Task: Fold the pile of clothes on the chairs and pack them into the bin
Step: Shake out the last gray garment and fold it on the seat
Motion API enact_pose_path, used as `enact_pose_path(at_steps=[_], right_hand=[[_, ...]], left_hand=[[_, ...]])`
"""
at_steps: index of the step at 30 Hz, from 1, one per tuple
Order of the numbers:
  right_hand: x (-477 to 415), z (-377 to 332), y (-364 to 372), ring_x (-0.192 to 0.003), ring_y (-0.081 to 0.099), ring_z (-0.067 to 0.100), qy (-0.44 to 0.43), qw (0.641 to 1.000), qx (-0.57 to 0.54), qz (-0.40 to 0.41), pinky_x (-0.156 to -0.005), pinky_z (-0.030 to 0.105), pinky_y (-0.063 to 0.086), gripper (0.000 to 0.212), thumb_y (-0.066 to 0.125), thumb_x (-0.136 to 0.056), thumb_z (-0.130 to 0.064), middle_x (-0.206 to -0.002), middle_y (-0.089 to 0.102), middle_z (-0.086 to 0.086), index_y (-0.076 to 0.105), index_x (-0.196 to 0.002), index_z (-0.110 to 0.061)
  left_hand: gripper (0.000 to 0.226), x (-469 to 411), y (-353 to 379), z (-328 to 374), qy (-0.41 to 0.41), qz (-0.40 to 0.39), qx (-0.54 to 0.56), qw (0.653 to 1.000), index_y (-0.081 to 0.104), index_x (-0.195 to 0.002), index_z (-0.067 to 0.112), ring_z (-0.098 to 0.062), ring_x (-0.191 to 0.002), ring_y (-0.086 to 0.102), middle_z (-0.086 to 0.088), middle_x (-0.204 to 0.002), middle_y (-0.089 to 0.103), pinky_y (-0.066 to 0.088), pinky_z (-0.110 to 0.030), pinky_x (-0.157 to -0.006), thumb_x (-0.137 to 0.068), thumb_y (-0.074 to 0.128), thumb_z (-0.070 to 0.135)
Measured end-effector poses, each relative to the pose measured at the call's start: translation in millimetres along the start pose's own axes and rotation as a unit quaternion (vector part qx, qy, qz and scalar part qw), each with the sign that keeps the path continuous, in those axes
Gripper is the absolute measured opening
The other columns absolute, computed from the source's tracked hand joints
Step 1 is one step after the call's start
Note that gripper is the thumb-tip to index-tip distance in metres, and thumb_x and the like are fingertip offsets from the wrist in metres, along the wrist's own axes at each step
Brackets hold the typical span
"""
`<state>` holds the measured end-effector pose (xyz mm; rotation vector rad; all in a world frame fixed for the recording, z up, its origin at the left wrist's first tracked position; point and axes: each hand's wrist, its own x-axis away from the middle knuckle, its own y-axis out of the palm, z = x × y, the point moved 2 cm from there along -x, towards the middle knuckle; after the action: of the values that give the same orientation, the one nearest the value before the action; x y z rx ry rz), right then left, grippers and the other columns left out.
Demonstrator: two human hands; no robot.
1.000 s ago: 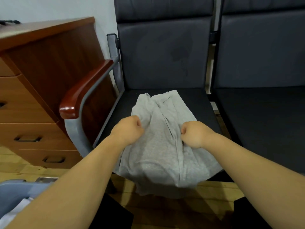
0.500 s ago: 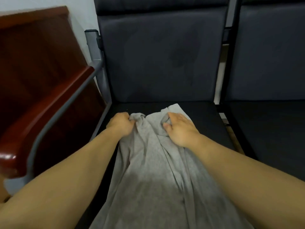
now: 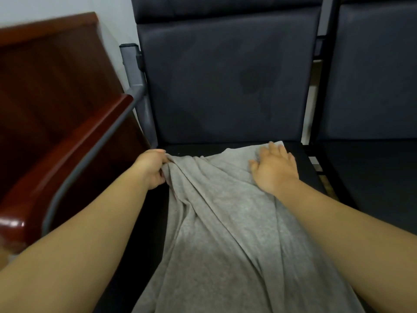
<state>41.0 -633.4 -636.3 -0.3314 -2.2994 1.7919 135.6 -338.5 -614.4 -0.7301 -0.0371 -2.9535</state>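
Note:
A grey garment point(image 3: 225, 222) lies stretched along the dark chair seat point(image 3: 297, 152), creased in long folds that run toward the back. My left hand point(image 3: 153, 168) grips the garment's far left corner, with the cloth bunched in its curled fingers. My right hand point(image 3: 274, 168) lies flat on the far right corner, fingers spread and pressing the cloth onto the seat. The garment's near end runs out of the bottom of the view. The bin is not in view.
The chair's dark backrest point(image 3: 225, 82) stands right behind the garment. A wooden armrest point(image 3: 67, 159) on a grey metal frame borders the left side, with a reddish wooden cabinet point(image 3: 45, 75) beyond it. A second dark chair point(image 3: 372, 166) adjoins on the right.
Both hands carried the garment's far edge toward the backrest and apart. My right hand opened from a grip to a flat press at the right corner. The view moved closer.

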Motion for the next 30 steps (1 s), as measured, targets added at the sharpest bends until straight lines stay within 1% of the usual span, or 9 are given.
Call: enact_pose_path(at_steps=[2, 5, 10, 12, 16, 20, 23, 26, 30], right_hand=[[-2.4, -7.2, 0.7, -0.157, 0.008, 0.027, -0.051, 0.998, -0.023, -0.029, -0.127, 0.045, 0.014, 0.066, 0.029, -0.106, -0.051, -0.171, 0.012, 0.008, 0.022, -0.161, -0.017], [-8.3, -6.2, 6.0, -0.157, 0.008, 0.027, -0.038, 0.997, 0.013, -0.064, -0.126, 0.047, 0.014, 0.069, 0.024, -0.103, -0.059, -0.171, 0.011, 0.005, 0.020, -0.162, -0.022], [-19.3, 11.7, 3.9, -0.157, -0.002, 0.030, 0.076, 0.995, 0.016, -0.060, -0.126, 0.054, 0.005, 0.078, 0.017, -0.100, -0.066, -0.172, 0.001, 0.008, 0.014, -0.164, -0.021], [-20.6, 14.5, 4.9, -0.157, -0.003, 0.032, 0.083, 0.995, 0.025, -0.057, -0.125, 0.055, 0.003, 0.080, 0.016, -0.098, -0.068, -0.172, -0.001, 0.008, 0.012, -0.164, -0.022], [-22.7, 15.0, 8.1, -0.157, -0.006, 0.033, 0.087, 0.994, 0.027, -0.058, -0.124, 0.058, 0.002, 0.080, 0.014, -0.096, -0.072, -0.172, -0.004, 0.007, 0.008, -0.164, -0.029], [-24.1, 14.3, 9.0, -0.156, -0.005, 0.036, 0.096, 0.993, 0.027, -0.071, -0.122, 0.063, 0.002, 0.079, 0.015, -0.096, -0.072, -0.172, -0.003, 0.006, 0.010, -0.163, -0.031], [-23.4, 6.1, 1.5, -0.152, 0.009, 0.040, 0.091, 0.994, 0.044, -0.028, -0.120, 0.063, 0.010, 0.070, 0.030, -0.096, -0.066, -0.168, 0.009, 0.009, 0.035, -0.153, -0.026], [-30.0, -28.8, -5.2, -0.128, 0.042, 0.031, -0.044, 0.996, 0.004, 0.073, -0.108, 0.047, 0.040, 0.048, 0.052, -0.095, -0.050, -0.145, 0.041, 0.006, 0.061, -0.132, -0.022], [-48.8, -87.7, -4.7, -0.103, 0.057, 0.023, -0.131, 0.984, -0.119, -0.003, -0.086, 0.036, 0.053, 0.033, 0.061, -0.095, -0.046, -0.118, 0.052, 0.001, 0.068, -0.119, -0.025]], left_hand=[[0.036, -5.6, 0.8, 3.9, 0.021, 0.006, -0.041, 0.999, 0.062, -0.118, 0.023, -0.026, -0.098, 0.068, -0.009, -0.111, 0.066, 0.058, -0.040, -0.081, -0.098, 0.051, -0.004], [0.011, -17.1, 0.4, 7.4, 0.041, 0.001, -0.096, 0.995, 0.070, -0.099, 0.019, -0.021, -0.094, 0.067, -0.008, -0.105, 0.071, 0.055, -0.035, -0.082, -0.100, 0.063, 0.010], [0.016, -35.9, -3.2, 17.3, 0.138, 0.052, -0.134, 0.980, 0.066, -0.084, 0.017, -0.018, -0.072, 0.059, -0.007, -0.084, 0.066, 0.049, -0.028, -0.060, -0.098, 0.064, 0.008], [0.018, -38.2, -0.7, 20.0, 0.176, 0.062, -0.169, 0.968, 0.066, -0.084, 0.018, -0.017, -0.072, 0.060, -0.006, -0.085, 0.067, 0.049, -0.028, -0.062, -0.096, 0.064, 0.005], [0.017, -45.0, 9.3, 24.4, 0.195, 0.053, -0.232, 0.951, 0.072, -0.093, 0.017, -0.020, -0.091, 0.069, -0.005, -0.097, 0.073, 0.059, -0.035, -0.084, -0.098, 0.059, 0.006], [0.017, -48.4, 18.5, 28.9, 0.199, 0.069, -0.376, 0.902, 0.063, -0.077, 0.016, -0.022, -0.080, 0.062, -0.001, -0.080, 0.065, 0.052, -0.034, -0.073, -0.093, 0.064, 0.016], [0.034, -47.8, 20.5, 30.4, 0.157, 0.047, -0.459, 0.873, 0.060, -0.065, 0.007, -0.026, -0.071, 0.062, -0.008, -0.070, 0.063, 0.051, -0.036, -0.064, -0.091, 0.072, 0.026], [0.018, -50.5, 17.0, 31.0, 0.128, 0.034, -0.486, 0.864, 0.076, -0.089, 0.000, -0.030, -0.090, 0.070, -0.016, -0.095, 0.075, 0.059, -0.042, -0.086, -0.090, 0.075, 0.018], [0.014, -52.7, 11.1, 31.2, 0.119, 0.035, -0.386, 0.914, 0.070, -0.081, 0.006, -0.028, -0.081, 0.064, -0.018, -0.096, 0.073, 0.056, -0.036, -0.073, -0.095, 0.067, 0.009]])
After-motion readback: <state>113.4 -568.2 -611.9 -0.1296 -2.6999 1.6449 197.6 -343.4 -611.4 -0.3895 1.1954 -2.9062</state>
